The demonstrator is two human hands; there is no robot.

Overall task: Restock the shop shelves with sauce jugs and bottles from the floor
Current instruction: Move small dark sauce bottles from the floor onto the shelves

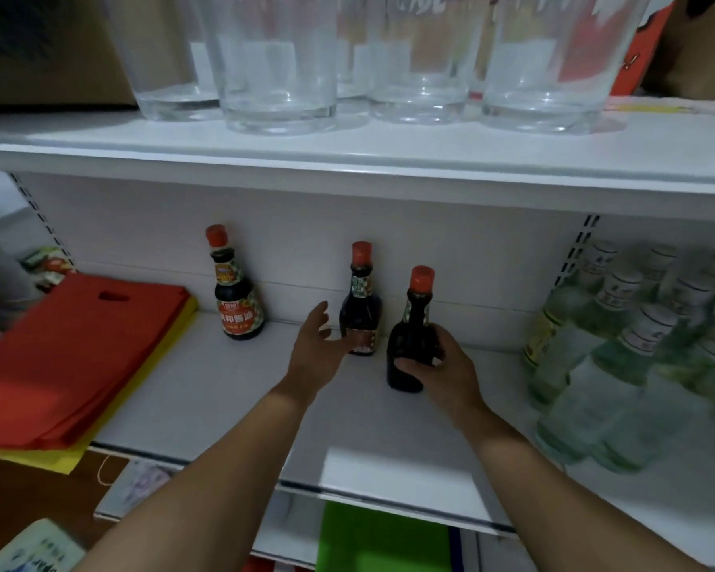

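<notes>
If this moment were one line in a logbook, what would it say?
right hand: gripping front sauce bottle, upright on shelf | left hand: open, beside middle bottle | third bottle: untouched, left

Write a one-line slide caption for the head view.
Right hand sets a dark sauce bottle on the white shelf; open left hand reaches toward another.

Sauce bottles being set on the white shelf (232, 390)

A dark bottle (409, 344) is gripped by the right hand (442, 365); the middle bottle (361, 311) is touched by the spread left hand (316, 348); a third bottle (234, 291) is stood apart.
</notes>
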